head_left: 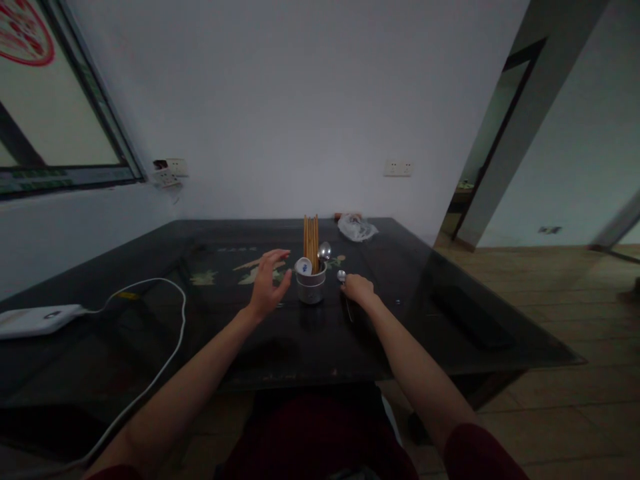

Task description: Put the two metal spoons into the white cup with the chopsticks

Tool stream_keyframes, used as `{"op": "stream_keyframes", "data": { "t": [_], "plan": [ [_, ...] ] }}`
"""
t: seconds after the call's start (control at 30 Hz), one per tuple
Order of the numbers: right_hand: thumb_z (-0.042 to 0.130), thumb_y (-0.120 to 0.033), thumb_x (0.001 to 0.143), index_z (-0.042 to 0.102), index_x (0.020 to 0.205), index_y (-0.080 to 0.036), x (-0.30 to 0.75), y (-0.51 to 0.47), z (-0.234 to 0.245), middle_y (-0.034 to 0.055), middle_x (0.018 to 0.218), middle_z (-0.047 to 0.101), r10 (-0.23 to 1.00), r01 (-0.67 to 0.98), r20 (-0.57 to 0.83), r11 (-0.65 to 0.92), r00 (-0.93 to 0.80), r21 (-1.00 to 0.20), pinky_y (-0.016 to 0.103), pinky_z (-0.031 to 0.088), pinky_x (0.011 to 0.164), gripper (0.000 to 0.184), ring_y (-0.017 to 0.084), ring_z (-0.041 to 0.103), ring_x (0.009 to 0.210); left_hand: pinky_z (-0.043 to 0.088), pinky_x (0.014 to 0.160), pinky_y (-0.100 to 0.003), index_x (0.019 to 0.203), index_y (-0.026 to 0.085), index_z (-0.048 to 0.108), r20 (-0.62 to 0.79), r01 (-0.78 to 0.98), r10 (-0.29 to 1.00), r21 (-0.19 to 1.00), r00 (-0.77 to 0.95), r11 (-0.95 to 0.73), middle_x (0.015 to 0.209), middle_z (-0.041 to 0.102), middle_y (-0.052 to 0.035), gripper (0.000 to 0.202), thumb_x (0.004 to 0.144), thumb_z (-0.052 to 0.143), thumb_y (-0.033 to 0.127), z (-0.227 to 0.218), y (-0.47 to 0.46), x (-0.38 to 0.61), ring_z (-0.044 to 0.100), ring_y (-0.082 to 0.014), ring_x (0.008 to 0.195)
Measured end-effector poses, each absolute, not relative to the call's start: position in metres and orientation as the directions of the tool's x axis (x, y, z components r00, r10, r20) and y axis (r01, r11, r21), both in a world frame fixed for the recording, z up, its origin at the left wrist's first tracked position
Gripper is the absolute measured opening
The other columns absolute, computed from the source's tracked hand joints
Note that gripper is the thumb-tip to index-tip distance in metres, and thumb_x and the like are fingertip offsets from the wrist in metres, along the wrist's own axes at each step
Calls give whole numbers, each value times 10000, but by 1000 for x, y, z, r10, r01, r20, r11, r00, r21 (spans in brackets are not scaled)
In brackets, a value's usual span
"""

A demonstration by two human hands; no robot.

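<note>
A cup (311, 293) stands near the middle of the dark tabletop (410, 267). A plastic bag (357, 229) lies toward the back, a white device (37, 323) at left, a flat black object (473, 317) at right.

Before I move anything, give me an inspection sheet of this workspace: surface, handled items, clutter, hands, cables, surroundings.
Surface: dark table with printed decoration.
Handled items: grey container holding chopsticks, a white spoon and a metal spoon; small spoon outside it.
Clutter: clear plastic bag at the back, dark flat object at right, white device at left.
Hands: left hand open beside the container; right hand closed on the small spoon.
Cables: white cable from the device, over the front edge.
Surroundings: wall with sockets, window left, doorway right.
</note>
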State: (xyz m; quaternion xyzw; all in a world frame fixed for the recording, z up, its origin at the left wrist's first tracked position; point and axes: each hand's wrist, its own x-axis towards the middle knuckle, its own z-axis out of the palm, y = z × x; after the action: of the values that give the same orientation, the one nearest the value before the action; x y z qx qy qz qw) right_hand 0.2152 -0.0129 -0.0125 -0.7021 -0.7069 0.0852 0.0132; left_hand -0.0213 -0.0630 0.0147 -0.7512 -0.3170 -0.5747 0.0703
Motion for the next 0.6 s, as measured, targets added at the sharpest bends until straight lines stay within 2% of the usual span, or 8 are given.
{"op": "stream_keyframes", "data": {
  "t": [0.13, 0.2, 0.27, 0.37, 0.47, 0.6],
  "plan": [
    [489, -327, 862, 599, 1173, -166, 216, -14, -10, 162, 1194, 619, 997, 988, -80, 0, -13, -154, 373, 474, 861, 367, 286, 600, 1090, 461, 921, -387, 1191, 191, 489, 851, 477, 333, 113, 407, -872, 1046, 593, -78, 336, 856, 477, 167, 28, -84, 1, 553, -196, 1037],
    [491, -384, 862, 607, 1164, -156, 219, -14, -8, 173, 1186, 622, 997, 985, -79, -7, -6, -172, 375, 476, 856, 395, 295, 604, 1084, 479, 893, -357, 1198, 203, 497, 708, 430, 378, 115, 597, -896, 1090, 590, -85, 333, 870, 445, 184, 36, -92, 18, 570, -193, 1026],
    [486, -428, 864, 608, 1164, -142, 224, -14, -5, 189, 1184, 620, 997, 979, -76, -28, 13, -202, 378, 473, 859, 433, 305, 600, 1090, 476, 899, -350, 1194, 212, 510, 561, 473, 472, 155, 680, -867, 1135, 577, -85, 319, 885, 429, 220, 44, -97, 39, 573, -200, 1037],
    [484, -445, 869, 594, 1179, -125, 237, -11, -1, 203, 1197, 608, 995, 966, -81, -74, 55, -246, 381, 462, 877, 459, 314, 583, 1117, 481, 882, -346, 1140, 196, 539, 433, 575, 597, 197, 676, -794, 1083, 595, -78, 272, 894, 436, 248, 50, -94, 71, 600, -201, 978],
    [486, -406, 876, 589, 1184, -112, 252, -5, 0, 219, 1205, 598, 988, 954, -106, -135, 110, -267, 382, 456, 884, 438, 314, 573, 1134, 476, 881, -361, 1047, 163, 580, 319, 684, 678, 112, 662, -720, 996, 635, -100, 222, 901, 440, 253, 50, -78, 101, 625, -219, 943],
    [476, -312, 887, 582, 1197, -108, 265, 2, -2, 232, 1208, 591, 982, 948, -114, -175, 150, -267, 375, 458, 873, 386, 303, 578, 1129, 500, 810, -389, 1053, 128, 605, 209, 805, 785, -15, 583, -594, 961, 668, -151, 271, 924, 392, 235, 42, -52, 134, 652, -266, 931]
  ]
}}
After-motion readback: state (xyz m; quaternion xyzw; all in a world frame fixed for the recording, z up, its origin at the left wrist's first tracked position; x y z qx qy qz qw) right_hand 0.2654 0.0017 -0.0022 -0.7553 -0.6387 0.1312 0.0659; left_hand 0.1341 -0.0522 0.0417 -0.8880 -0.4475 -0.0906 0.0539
